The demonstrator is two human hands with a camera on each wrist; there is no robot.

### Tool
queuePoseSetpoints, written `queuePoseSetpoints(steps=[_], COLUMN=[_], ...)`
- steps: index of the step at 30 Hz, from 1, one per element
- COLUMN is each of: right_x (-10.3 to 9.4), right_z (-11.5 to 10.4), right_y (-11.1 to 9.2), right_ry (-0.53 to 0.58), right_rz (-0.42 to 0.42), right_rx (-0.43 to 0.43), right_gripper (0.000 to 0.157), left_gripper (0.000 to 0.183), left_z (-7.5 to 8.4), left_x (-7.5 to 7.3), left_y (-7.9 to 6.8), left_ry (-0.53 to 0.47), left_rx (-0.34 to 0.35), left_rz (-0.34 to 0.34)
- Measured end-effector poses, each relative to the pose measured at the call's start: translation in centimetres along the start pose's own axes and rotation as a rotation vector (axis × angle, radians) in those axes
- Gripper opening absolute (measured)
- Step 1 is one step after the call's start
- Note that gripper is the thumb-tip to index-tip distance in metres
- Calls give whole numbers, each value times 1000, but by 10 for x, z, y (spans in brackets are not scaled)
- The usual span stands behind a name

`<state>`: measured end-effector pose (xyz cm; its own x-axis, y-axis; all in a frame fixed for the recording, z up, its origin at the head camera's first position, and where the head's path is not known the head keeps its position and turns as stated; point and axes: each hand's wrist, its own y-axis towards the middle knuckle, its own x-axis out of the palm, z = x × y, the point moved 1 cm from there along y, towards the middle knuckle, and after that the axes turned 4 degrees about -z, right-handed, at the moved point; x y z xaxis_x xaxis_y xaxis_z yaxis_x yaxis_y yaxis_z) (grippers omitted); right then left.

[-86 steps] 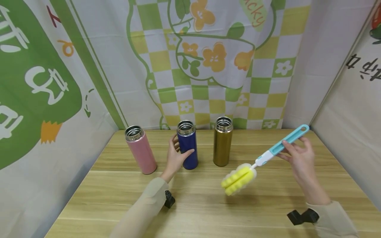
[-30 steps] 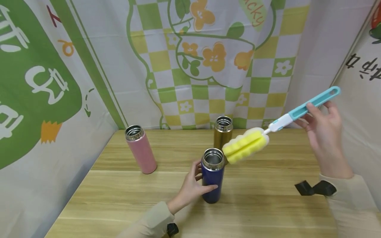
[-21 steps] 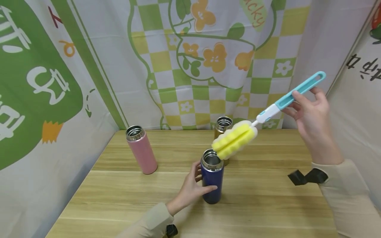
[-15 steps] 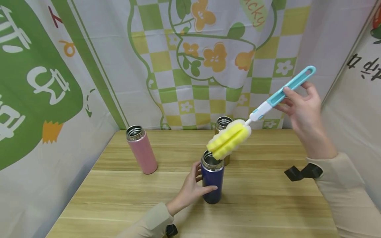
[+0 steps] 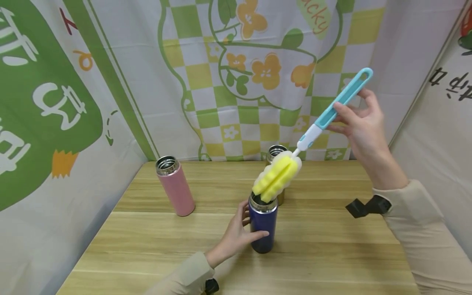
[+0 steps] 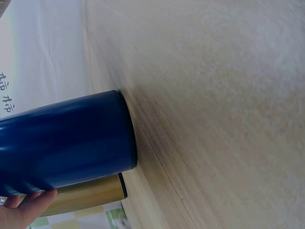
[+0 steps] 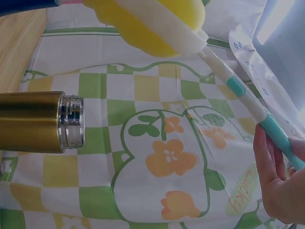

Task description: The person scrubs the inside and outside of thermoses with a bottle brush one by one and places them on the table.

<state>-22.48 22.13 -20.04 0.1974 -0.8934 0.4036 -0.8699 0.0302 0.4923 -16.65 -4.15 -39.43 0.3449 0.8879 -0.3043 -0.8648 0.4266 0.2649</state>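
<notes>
The right hand grasps a brush by its turquoise handle, thumb on the near side and fingers behind it; the left hand is curled round a blue bottle, its thumb across the near face and its fingers on the left side; the brush slants down from the right hand toward the left, its white neck running into a yellow and white sponge head; the tip of that sponge is at the mouth of the blue bottle, though how far in it sits, if at all, I cannot tell; the blue bottle stands upright on the wood-grain table, its dark base flat on the surface in the left wrist view; just behind it, partly hidden by the sponge, stands a gold bottle with a bare metal neck; farther off to the left, well apart from both, a pink bottle stands with its metal rim uncovered; beige sleeves reach both wrists, a black device at each; beyond the table hangs a checked curtain printed with orange flowers and green leaves.
</notes>
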Motion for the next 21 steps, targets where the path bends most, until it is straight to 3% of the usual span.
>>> queuePoseSetpoints(steps=[7, 14, 21], right_x=[25, 47, 61], right_z=[-7, -5, 2], right_y=[5, 11, 15], right_ry=[-138, -224, -323], right_rz=[-171, -328, -404], right_rx=[-75, -116, -105], right_gripper=[42, 41, 41], left_gripper=[76, 75, 75], left_z=[-32, -32, -30], left_x=[2, 2, 3], left_y=[5, 4, 4], left_ry=[2, -8, 0], left_rx=[19, 35, 1], left_rz=[1, -2, -3])
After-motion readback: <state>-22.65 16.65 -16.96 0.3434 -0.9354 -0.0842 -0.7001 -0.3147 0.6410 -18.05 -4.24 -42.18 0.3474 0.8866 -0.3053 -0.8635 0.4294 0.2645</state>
